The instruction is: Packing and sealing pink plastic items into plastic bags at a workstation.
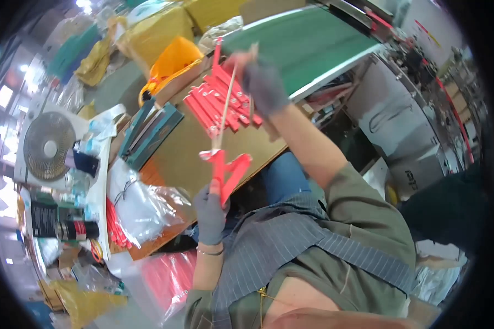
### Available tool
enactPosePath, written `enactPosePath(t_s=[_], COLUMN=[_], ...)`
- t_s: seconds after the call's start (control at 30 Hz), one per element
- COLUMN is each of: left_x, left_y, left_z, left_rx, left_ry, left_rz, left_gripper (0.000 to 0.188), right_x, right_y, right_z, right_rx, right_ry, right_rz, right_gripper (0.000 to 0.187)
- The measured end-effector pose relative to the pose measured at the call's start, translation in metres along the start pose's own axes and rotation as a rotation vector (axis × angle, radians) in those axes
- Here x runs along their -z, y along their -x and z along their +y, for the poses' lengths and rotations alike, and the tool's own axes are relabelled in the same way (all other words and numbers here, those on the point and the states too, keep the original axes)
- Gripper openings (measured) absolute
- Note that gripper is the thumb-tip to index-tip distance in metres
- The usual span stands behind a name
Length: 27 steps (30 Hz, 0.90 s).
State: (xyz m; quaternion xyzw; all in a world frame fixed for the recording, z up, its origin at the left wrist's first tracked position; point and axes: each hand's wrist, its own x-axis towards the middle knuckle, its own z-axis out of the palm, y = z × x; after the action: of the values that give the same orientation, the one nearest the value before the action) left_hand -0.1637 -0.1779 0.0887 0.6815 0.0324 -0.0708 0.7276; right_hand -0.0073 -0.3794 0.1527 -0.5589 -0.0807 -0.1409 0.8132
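1. Two grey-gloved hands: left hand [209, 215] low, right hand [264, 86] raised farther away.
2. Left fingers close around a flat, glossy red angled piece [219, 167], held near the brown flat tabletop's [184, 156] front edge.
3. Right fingers are blurred; I cannot tell how far they close.
4. One long, narrow, pale strip [226, 107] runs between both hands.
5. Several slim red strips [198, 112] lie together on the tabletop.

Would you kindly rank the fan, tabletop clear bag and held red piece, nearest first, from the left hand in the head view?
1. Red piece: held in the left hand.
2. Tabletop clear bag: left of the hand.
3. Fan: farther left, beyond the bag.
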Motion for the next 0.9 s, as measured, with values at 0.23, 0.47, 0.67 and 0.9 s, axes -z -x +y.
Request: enactPosePath(t_s=[0.23, 0.47, 0.67, 0.9], left_x=[-0.009, -0.03, -0.019, -0.066], left_y=[-0.036, -0.055, -0.068, -0.084], left_z=[-0.017, -0.03, -0.05, -0.052], left_rx=[0.252, 0.2, 0.432, 0.548], left_ry=[0.308, 0.365, 0.35, 0.494], left_rz=[0.172, -0.086, -0.054, -0.029], left_gripper=[0.034, 0.034, 0.02, 0.021], right_x=[0.167, 0.407, 0.634, 0.815], right_y=[-0.075, -0.029, 0.109, 0.254], right_z=[-0.011, -0.122, -0.142, -0.144], right_rx=[0.104, 0.364, -0.387, -0.616], right_ry=[-0.166, 2.032, 1.997, 1.787], right_rz=[0.441, 0.968, 1.059, 1.109], right_gripper=[0.019, 0.017, 0.038, 0.082])
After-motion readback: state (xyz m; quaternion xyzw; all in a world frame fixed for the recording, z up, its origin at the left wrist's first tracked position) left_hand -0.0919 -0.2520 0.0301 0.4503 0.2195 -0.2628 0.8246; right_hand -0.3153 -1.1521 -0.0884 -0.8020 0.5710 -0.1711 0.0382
